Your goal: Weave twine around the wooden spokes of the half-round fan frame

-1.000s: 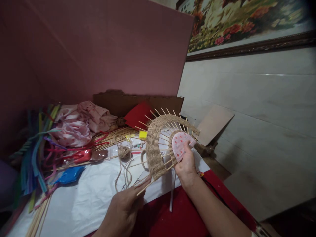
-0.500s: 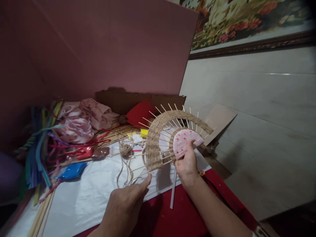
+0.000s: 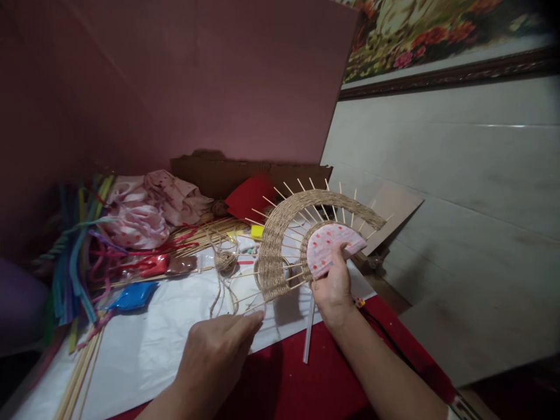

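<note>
My right hand grips a half-round woven fan by its lower middle, the thumb pressed on a pink fabric half-circle with red dots. Thin sticks radiate from this centre through a wide arched band of brown twine, with bare gaps between and tips poking out past the band. Below the fan's left end is my left hand, fingers stretched towards the lower stick tips, with nothing visible in it. Its far fingers are partly hidden. A clear plastic stick lies under the fan beside my right hand.
A twine ball rests on white paper over a red tablecloth. At left are pipe cleaners, crumpled pink cloth, a blue packet and bundled sticks. Cardboard stands behind.
The fan has shifted very slightly right with my right hand. My left hand's raised fingertip has lowered, leaving the hand flatter and a little further left.
</note>
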Demonstrator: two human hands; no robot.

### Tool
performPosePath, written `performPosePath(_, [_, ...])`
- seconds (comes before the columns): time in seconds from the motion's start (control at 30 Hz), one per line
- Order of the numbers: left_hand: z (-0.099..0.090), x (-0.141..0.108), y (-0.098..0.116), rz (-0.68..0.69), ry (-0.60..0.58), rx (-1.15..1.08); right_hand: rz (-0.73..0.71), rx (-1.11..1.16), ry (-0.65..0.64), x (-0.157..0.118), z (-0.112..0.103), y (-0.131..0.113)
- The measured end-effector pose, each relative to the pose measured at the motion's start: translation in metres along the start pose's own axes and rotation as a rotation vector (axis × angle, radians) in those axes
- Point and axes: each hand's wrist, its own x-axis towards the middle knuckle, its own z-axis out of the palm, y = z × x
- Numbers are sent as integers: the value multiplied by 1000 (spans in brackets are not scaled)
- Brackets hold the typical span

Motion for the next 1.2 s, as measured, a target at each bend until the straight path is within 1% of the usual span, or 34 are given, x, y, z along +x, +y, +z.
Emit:
performPosePath(0.1, [-6, 4, -5, -18, 32, 47, -3, 5, -48, 1, -2, 3])
performPosePath(0.17, [-9, 5, -9, -40, 49, 57, 20, 4, -55, 2, -3, 4])
performPosePath(0.3, [-9, 6, -14, -111, 71, 16, 82, 2, -40, 5, -5, 6])
performPosePath(0.5, [-7, 5, -17, -175, 93, -56, 114, -20, 0, 11, -8, 4])
performPosePath(0.57, [-7, 5, -17, -169, 110, -72, 141, -4, 20, 11, -7, 3])
performPosePath(0.67, [-8, 7, -17, -125, 156, -81, 166, 20, 68, 10, -5, 2])
performPosePath(0.87, [-11, 7, -14, -25, 243, 46, 159, 24, 94, 11, -3, -1])
performPosePath(0.97, [-11, 7, -13, -10, 272, 47, 146, 0, 105, 13, -4, -2])
performPosePath(1.03, [-11, 7, -12, -31, 287, 12, 145, -12, 110, 14, -4, -3])
performPosePath(1.1, [-9, 7, -11, -89, 285, -91, 150, -17, 117, 13, -4, -4])
performPosePath(1.2, [-5, 7, -7, -282, 240, -375, 182, -42, 123, 10, -4, -5])
